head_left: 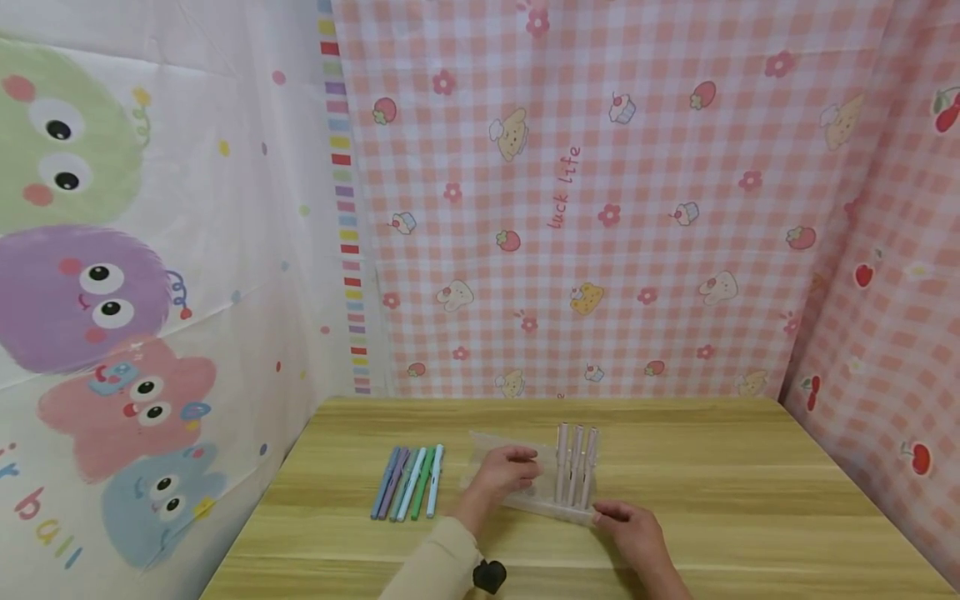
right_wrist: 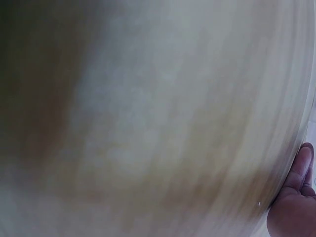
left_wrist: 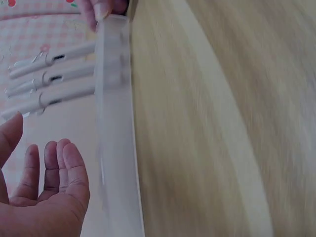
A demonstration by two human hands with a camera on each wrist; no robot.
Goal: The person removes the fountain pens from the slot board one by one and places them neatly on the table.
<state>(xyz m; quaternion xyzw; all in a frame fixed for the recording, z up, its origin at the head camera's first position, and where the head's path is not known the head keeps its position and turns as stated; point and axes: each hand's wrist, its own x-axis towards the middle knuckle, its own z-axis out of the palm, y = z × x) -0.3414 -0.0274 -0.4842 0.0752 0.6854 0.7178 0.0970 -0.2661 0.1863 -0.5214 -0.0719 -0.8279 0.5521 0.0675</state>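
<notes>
A clear plastic holder (head_left: 551, 506) stands on the table with three pale pink pens (head_left: 573, 467) upright at its right side. The left hand (head_left: 504, 472) is over the holder's left part; in the left wrist view that hand (left_wrist: 54, 197) has its fingers loosely bent, holding nothing, beside the pale pens (left_wrist: 64, 76). At the holder's right front corner the right hand (head_left: 633, 533) pinches the edge between thumb and fingers. The right wrist view shows only part of the right hand (right_wrist: 294, 197) at its edge, the rest mostly blurred table.
Several pens (head_left: 407, 483) in blue, purple, teal and green lie side by side on the wooden table (head_left: 712, 475), left of the holder. A pink checked cloth (head_left: 585, 208) hangs behind the table, and a white cartoon cloth (head_left: 262, 208) hangs at the left.
</notes>
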